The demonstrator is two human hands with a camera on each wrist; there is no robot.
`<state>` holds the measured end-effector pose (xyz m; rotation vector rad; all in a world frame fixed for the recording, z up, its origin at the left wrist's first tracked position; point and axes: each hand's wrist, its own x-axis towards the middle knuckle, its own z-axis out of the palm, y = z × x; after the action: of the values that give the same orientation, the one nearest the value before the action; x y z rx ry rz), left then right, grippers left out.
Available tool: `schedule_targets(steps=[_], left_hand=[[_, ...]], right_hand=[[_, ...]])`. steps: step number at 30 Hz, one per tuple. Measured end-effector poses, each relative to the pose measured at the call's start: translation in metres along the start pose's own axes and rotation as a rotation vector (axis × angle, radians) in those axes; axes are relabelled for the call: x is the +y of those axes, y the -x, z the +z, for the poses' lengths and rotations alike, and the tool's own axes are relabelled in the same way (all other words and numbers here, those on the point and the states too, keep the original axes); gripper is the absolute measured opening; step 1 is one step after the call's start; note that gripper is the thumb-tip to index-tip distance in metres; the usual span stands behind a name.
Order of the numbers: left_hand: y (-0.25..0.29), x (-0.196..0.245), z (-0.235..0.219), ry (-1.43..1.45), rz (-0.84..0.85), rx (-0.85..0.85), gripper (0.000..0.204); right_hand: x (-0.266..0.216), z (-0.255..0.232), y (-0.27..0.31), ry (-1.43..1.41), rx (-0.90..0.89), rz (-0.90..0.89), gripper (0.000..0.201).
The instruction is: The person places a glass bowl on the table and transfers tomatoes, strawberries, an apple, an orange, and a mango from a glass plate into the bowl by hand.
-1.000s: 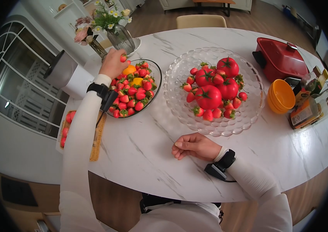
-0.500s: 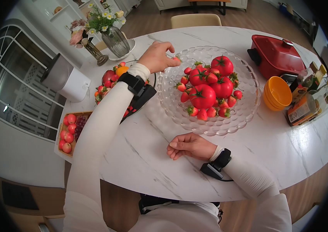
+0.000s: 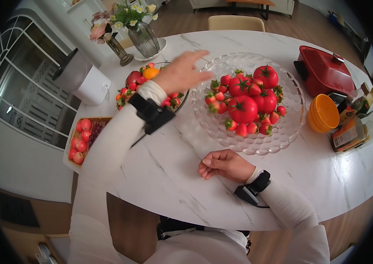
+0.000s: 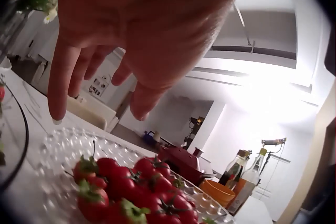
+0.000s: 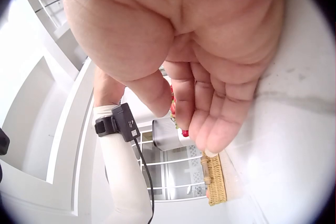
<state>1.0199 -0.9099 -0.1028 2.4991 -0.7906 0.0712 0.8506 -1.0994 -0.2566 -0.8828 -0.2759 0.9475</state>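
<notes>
My left hand (image 3: pixel 195 66) hovers with straight, spread fingers and holds nothing, above the gap between a dark bowl (image 3: pixel 181 102) of strawberries and a clear glass platter (image 3: pixel 257 149). The platter carries three large tomatoes (image 3: pixel 244 108) ringed by strawberries (image 3: pixel 242 130). In the left wrist view the empty left hand (image 4: pixel 100 113) hangs over the platter's rim (image 4: pixel 52 145) and the red fruit (image 4: pixel 131 182). My right hand (image 3: pixel 206 167) rests on the marble table (image 3: pixel 164 171) in front of the platter, fingers (image 5: pixel 210 103) loosely curled and empty.
A glass vase of flowers (image 3: pixel 144 37) and a white appliance (image 3: pixel 83 79) stand at the back left. A wicker tray of apples (image 3: pixel 81 141) sits at the left edge. At the right are a red pot (image 3: pixel 325 70), stacked orange bowls (image 3: pixel 323 112) and bottles (image 3: pixel 354 119).
My left hand carried a strawberry from the dark bowl to the glass platter, let it go, and now hovers open by the platter's left rim. The right hand has stayed put.
</notes>
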Motion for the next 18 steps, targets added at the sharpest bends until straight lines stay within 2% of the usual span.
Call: schedule_targets(steps=[1,3,4,6,7,9,10,12,14,16,17,18], left_hand=[[-0.002,-0.008,-0.015,-0.024,0.014,0.017,0.063],[-0.001,-0.02,-0.045,0.01,-0.143,-0.016,0.058],[-0.001,-0.037,-0.058,0.009,-0.143,-0.016,0.058],[0.0,-0.082,-0.073,-0.285,-0.124,0.017,0.057],[0.001,-0.097,-0.076,-0.287,-0.125,0.019,0.057],[0.004,-0.123,-0.077,-0.424,-0.357,-0.03,0.059],[0.006,-0.128,-0.074,-0.426,-0.357,-0.026,0.059],[0.01,-0.142,-0.064,-0.522,-0.506,-0.053,0.06],[0.01,-0.18,-0.058,-0.556,-0.482,0.013,0.061],[0.01,-0.189,-0.059,-0.616,-0.559,0.13,0.061],[0.008,-0.193,-0.066,-0.513,-0.705,0.056,0.072],[0.007,-0.199,-0.068,-0.513,-0.697,0.055,0.072]], right_hand=[[0.0,0.0,0.0,-0.003,-0.004,-0.004,0.029],[0.001,-0.001,0.0,-0.006,-0.005,-0.002,0.029],[0.0,-0.001,0.0,-0.006,-0.004,-0.001,0.029],[0.001,-0.001,0.0,-0.003,-0.008,-0.002,0.029],[0.001,-0.002,-0.001,-0.001,-0.01,-0.002,0.03],[0.001,-0.001,-0.001,-0.002,-0.004,-0.001,0.03],[0.001,-0.001,-0.001,-0.002,0.006,0.002,0.03],[0.0,-0.001,-0.001,0.007,-0.001,-0.004,0.03],[-0.001,0.0,0.0,0.012,-0.001,-0.008,0.03],[-0.002,0.002,0.001,0.023,0.005,-0.006,0.03],[-0.001,0.002,0.001,0.021,0.012,-0.011,0.03],[0.0,0.001,0.0,0.02,0.004,-0.01,0.03]])
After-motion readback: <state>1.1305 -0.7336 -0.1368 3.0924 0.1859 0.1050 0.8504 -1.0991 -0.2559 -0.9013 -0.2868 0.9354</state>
